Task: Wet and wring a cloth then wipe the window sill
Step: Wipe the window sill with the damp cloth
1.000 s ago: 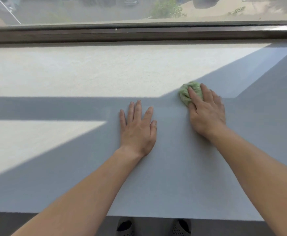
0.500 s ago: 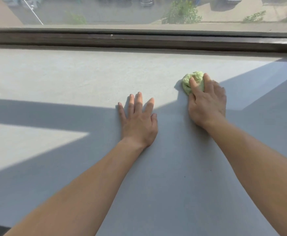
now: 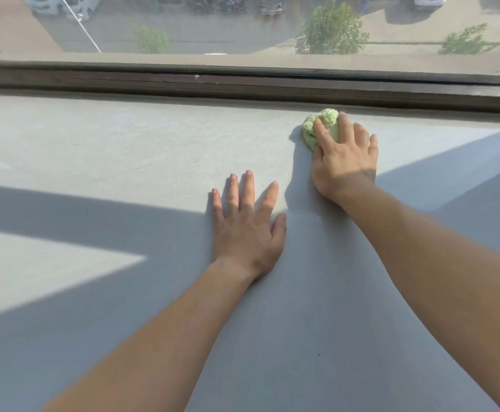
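Observation:
A bunched light-green cloth (image 3: 323,121) lies on the wide grey window sill (image 3: 124,150), close to the dark window frame. My right hand (image 3: 345,157) presses down on the cloth with straight fingers; part of the cloth is hidden under the palm. My left hand (image 3: 247,230) rests flat on the sill with spread fingers, nearer to me and left of the right hand, touching no cloth.
The dark window frame (image 3: 242,84) runs along the sill's far edge, with glass above it showing a street, cars and trees. Sunlit patches and shadow bands cross the sill.
My right hand has pushed the cloth away from me, from mid-sill up near the window frame. My left hand stays flat on the sill. The view has shifted forward.

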